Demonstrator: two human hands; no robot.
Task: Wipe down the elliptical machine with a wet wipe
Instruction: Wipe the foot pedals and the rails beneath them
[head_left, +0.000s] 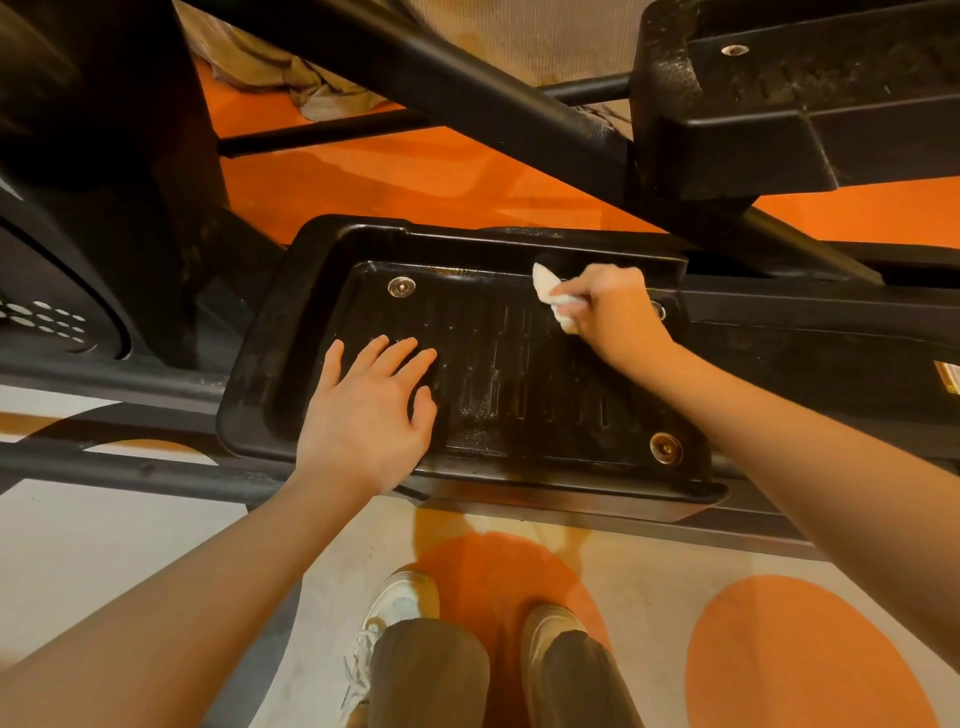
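The black foot pedal (291, 332) of the elliptical machine fills the middle of the view, a ribbed tray with round metal bolts in its corners. My left hand (369, 410) lies flat on the pedal's near left part with fingers spread, holding nothing. My right hand (610, 312) is closed around a white wet wipe (548, 291) and presses it against the pedal's far right corner, by the raised back rim. Part of the wipe is hidden inside my fist.
A second black pedal (800, 98) hangs at the upper right on a thick diagonal bar (467, 98). The machine's dark housing (78, 234) stands at the left. Frame rails (130, 467) run along the floor. My shoes (405, 608) stand on the orange and grey floor.
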